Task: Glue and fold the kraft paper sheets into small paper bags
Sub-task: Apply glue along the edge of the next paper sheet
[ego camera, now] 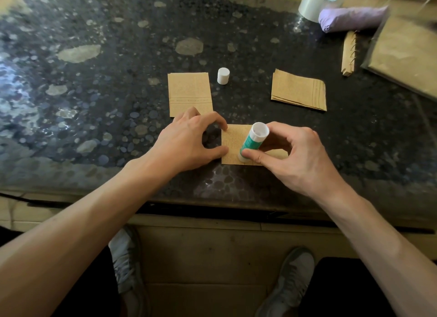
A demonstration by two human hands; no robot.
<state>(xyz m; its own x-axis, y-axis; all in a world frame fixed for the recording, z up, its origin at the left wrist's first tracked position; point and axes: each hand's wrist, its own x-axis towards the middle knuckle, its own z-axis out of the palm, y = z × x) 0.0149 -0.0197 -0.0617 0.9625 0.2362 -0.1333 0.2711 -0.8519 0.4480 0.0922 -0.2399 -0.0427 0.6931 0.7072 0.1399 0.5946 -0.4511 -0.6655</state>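
Dark speckled stone table [94,103]; right hand [290,155] around glue stick [253,139], left hand [186,141] spread on sheet [233,139].

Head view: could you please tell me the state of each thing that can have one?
glue stick, uncapped, tilted, tip on the sheet, held by right hand
cap, off, upright on the table
sheet, flat, pressed at its left edge by left hand
far paper piece, lying flat
stack of sheets, lying flat, untouched

Between our left fingers [221,125] and right fingers [283,128] lies a sheet [233,144], the glue stick [254,141] on it. Beyond the left fingers lie a folded bag [190,93] and, to its right, the cap [223,75]; beyond the right fingers, a stack [299,89].
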